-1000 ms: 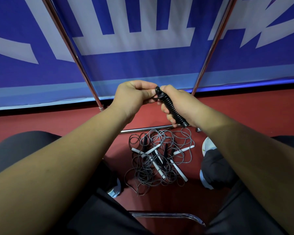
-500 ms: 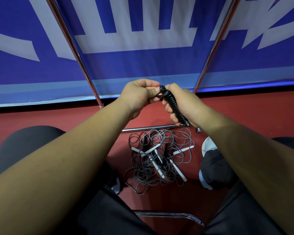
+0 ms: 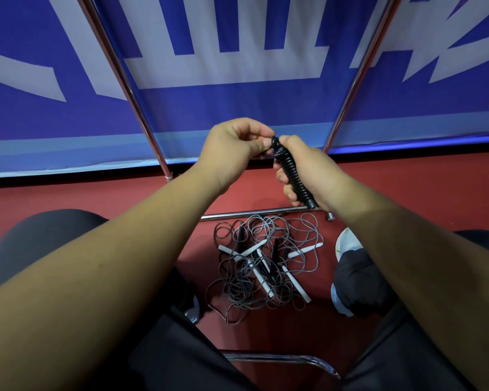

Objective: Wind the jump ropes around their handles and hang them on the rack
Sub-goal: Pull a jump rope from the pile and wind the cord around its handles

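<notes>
A black jump rope wound in tight coils around its handles (image 3: 292, 176) slants down to the right in front of me. My right hand (image 3: 308, 167) grips this bundle around its middle. My left hand (image 3: 235, 148) pinches the rope's end at the top of the bundle, thumb and fingers curled. Below on the red floor lies a tangled pile of grey ropes (image 3: 266, 266) with white and black handles. The chrome rack (image 3: 141, 108) rises as two slanted poles, joined by a low crossbar (image 3: 237, 214).
A blue and white banner (image 3: 237, 66) hangs behind the rack. My knees in dark trousers frame the pile, with a white shoe (image 3: 347, 244) to its right. A chrome chair bar (image 3: 280, 359) curves near the bottom.
Both hands have drifted slightly right and down with the bundle. The left fingers have shifted at the bundle's top end, working the rope's end there.
</notes>
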Demonstrator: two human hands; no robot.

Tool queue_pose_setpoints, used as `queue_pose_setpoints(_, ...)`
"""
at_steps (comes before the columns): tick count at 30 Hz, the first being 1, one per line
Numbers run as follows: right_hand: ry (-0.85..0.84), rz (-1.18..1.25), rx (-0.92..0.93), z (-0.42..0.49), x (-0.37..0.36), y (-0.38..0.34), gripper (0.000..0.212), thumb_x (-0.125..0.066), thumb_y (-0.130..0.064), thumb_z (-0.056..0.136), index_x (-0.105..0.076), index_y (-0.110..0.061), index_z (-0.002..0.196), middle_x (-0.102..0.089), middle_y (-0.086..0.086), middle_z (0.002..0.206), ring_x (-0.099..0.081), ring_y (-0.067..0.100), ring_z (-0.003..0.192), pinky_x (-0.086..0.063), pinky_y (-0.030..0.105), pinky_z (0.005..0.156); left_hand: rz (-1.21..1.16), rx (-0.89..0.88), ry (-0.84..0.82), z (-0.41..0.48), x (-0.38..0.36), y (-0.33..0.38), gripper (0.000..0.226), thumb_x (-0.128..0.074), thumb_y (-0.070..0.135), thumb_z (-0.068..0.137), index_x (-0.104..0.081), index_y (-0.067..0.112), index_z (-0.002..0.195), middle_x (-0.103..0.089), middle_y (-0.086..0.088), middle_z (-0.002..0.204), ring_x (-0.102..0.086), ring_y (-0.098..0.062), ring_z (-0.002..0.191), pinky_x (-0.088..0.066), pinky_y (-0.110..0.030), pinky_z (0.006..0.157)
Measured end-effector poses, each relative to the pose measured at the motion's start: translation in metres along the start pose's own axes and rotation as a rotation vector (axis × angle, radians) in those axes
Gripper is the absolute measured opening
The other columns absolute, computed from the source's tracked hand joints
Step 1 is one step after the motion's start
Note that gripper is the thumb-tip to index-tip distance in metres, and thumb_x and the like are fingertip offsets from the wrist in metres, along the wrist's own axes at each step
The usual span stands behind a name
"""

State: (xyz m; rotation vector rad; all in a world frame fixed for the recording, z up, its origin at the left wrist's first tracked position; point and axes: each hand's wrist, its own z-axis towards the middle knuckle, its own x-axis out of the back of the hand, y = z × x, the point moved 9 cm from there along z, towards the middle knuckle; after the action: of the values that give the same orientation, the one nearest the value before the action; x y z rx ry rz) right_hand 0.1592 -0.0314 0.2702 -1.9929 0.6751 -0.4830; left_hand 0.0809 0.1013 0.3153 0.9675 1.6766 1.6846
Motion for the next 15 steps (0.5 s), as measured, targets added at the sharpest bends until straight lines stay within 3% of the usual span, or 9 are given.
queue_pose_setpoints(7, 0.019, -0.027, -0.021, 0.001, 0.004, 0.003, 0.052, -0.047, -0.062, 0.098, -0.062, -0.012, 0.094, -0.053, 0.004, 0.066, -0.047, 0.024, 0.045, -0.043, 0.029, 0.049, 0.007, 0.042, -0.019, 0.001, 0.0, -0.006, 0.011, -0.073, 0.003, 0.096, -0.078, 0.007, 0.105, -0.079, -0.018, 0.097, -0.076, -0.021, 0.088, -0.063, -0.034, 0.089)
queue_pose_setpoints(10, 0.025, -0.072, -0.048, 0.002, 0.003, 0.008, 0.053, -0.046, -0.063, 0.096, -0.063, -0.013, 0.096, -0.055, 0.003, 0.066, -0.049, 0.024, 0.045, -0.045, 0.031, 0.049, 0.047, 0.092, -0.018, 0.0, -0.001, -0.015, 0.017, -0.082, 0.008, 0.089, -0.079, 0.01, 0.106, -0.081, -0.013, 0.096, -0.079, -0.026, 0.094, -0.062, -0.039, 0.095)
queue_pose_setpoints(13, 0.049, -0.079, -0.05, 0.002, 0.003, 0.008, 0.054, -0.045, -0.063, 0.097, -0.064, -0.012, 0.095, -0.056, 0.003, 0.065, -0.049, 0.024, 0.045, -0.045, 0.03, 0.05, -0.051, 0.15, -0.015, -0.001, -0.003, -0.021, 0.021, -0.08, -0.001, 0.088, -0.078, 0.008, 0.107, -0.08, -0.017, 0.1, -0.078, -0.033, 0.099, -0.062, -0.043, 0.097)
queue_pose_setpoints(15, 0.072, -0.091, -0.035, 0.001, 0.006, 0.004, 0.055, -0.044, -0.061, 0.099, -0.066, -0.011, 0.095, -0.057, 0.005, 0.065, -0.05, 0.025, 0.045, -0.044, 0.031, 0.05, -0.17, 0.196, -0.026, -0.002, -0.008, -0.022, 0.02, -0.075, -0.009, 0.09, -0.076, 0.004, 0.106, -0.078, -0.018, 0.096, -0.078, -0.032, 0.093, -0.064, -0.04, 0.092)
